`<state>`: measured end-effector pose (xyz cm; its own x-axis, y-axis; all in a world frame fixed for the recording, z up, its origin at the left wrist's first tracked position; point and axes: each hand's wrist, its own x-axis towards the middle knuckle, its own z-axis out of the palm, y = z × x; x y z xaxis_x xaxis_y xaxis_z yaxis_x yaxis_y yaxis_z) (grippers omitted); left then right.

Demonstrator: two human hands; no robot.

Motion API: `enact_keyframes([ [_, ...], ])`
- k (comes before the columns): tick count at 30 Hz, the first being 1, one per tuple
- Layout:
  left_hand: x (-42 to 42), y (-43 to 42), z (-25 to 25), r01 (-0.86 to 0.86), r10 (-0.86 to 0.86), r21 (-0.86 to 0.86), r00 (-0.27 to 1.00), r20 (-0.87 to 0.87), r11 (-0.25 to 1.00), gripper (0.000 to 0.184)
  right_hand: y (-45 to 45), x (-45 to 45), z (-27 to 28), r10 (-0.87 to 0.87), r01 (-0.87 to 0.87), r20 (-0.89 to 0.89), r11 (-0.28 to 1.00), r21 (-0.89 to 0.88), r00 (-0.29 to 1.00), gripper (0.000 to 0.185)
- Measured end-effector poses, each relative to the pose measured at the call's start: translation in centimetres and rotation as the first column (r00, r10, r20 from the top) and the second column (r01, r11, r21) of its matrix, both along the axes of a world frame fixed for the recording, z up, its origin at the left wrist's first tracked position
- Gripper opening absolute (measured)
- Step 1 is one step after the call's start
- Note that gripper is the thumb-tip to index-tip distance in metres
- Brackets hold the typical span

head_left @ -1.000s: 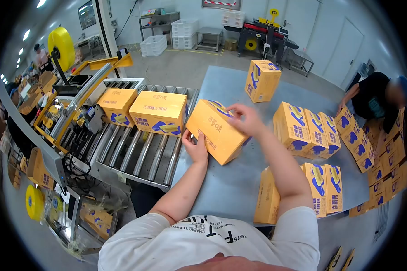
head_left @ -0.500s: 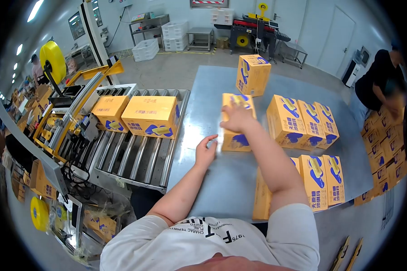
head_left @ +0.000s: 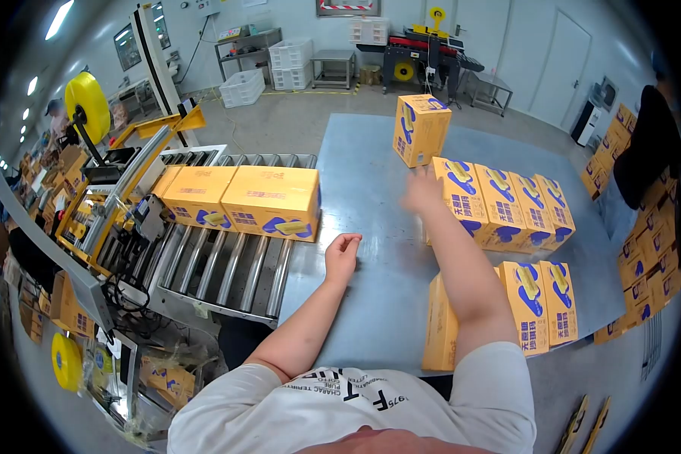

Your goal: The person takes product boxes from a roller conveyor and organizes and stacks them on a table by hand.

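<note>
My right hand [head_left: 422,191], slightly blurred, is beside the left face of a yellow carton [head_left: 460,189] with blue print. Its fingers look stretched out, and I cannot tell whether they touch the carton. This carton stands at the left end of a row of several matching cartons [head_left: 533,200] on the metal table [head_left: 378,303]. Above the table's left part, my left hand [head_left: 343,257] has its fingers curled in with nothing in them. Another carton [head_left: 421,130] stands alone behind my right hand. A nearer row of cartons [head_left: 523,303] is partly covered by my right forearm.
Left of the table, a roller conveyor [head_left: 227,261] carries cartons [head_left: 272,198] up to its near end. A strapping machine frame with a yellow reel [head_left: 88,106] stands beyond. On the right, a person in dark clothing [head_left: 647,144] is near stacked cartons [head_left: 647,265].
My right hand has moved a carton rightward against the row and no longer grips its top. The conveyor cartons have shifted toward the table. The person on the right has changed position.
</note>
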<state>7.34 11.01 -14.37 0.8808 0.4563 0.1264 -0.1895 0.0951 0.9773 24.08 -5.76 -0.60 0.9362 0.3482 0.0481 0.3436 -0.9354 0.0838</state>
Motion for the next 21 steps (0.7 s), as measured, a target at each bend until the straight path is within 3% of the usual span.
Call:
enact_keyframes([
  [4,0.1,0.2,-0.4,0.046,-0.045,-0.025,0.999,0.016,0.999,0.013,1.3,-0.7,0.1,0.081,-0.066,-0.125,0.991,0.118,0.989,0.069],
  [7,0.2,0.1,-0.4,0.072,-0.070,-0.053,0.997,0.037,0.996,0.013,1.4,-1.2,0.3,0.113,-0.105,-0.052,0.986,0.133,0.992,0.061],
  [15,0.1,-0.3,-0.6,0.099,-0.084,-0.092,0.984,0.155,0.991,0.013,1.8,0.2,-1.3,0.197,-0.158,-0.027,0.856,0.491,0.980,0.049],
  [18,0.2,-0.3,-0.5,0.043,-0.013,-0.211,0.990,0.142,0.977,0.014,2.3,0.0,-1.6,0.238,-0.156,-0.057,0.780,0.606,0.970,0.055],
  [21,0.2,-0.4,-0.4,-0.167,0.183,-0.262,0.982,0.036,0.950,0.017,3.8,0.5,-3.6,0.355,-0.196,-0.049,0.619,0.760,0.933,0.061],
])
